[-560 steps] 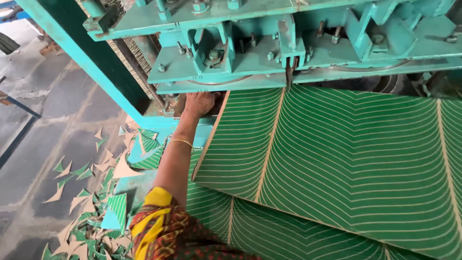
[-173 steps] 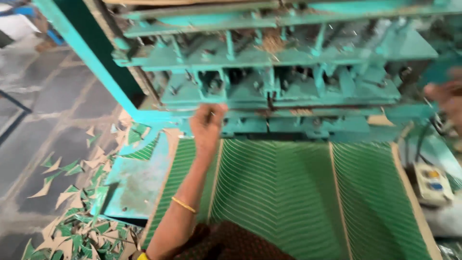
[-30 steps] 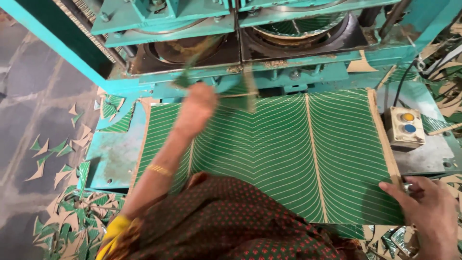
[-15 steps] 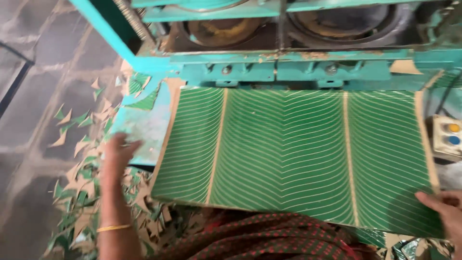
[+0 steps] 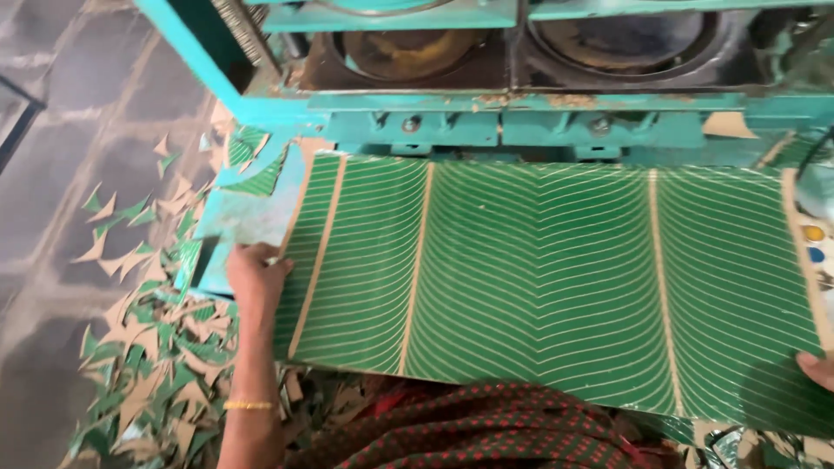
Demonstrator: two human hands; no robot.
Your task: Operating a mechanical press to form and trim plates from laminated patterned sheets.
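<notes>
A wide green sheet printed with pale leaf-vein lines lies flat in front of a teal press machine. My left hand grips the sheet's left edge near its lower corner; a gold bangle sits on that wrist. My right hand shows only as fingertips at the frame's right edge, holding the sheet's lower right corner. Two round dark moulds sit in the machine just beyond the sheet's far edge.
Several green and tan triangular offcuts litter the grey floor at left. A small control box with yellow and blue buttons sits at the right edge. My dark patterned clothing fills the bottom.
My left hand has come up from beside the offcuts and taken hold of the sheet's left edge. The right hand has slid farther towards the frame's right edge.
</notes>
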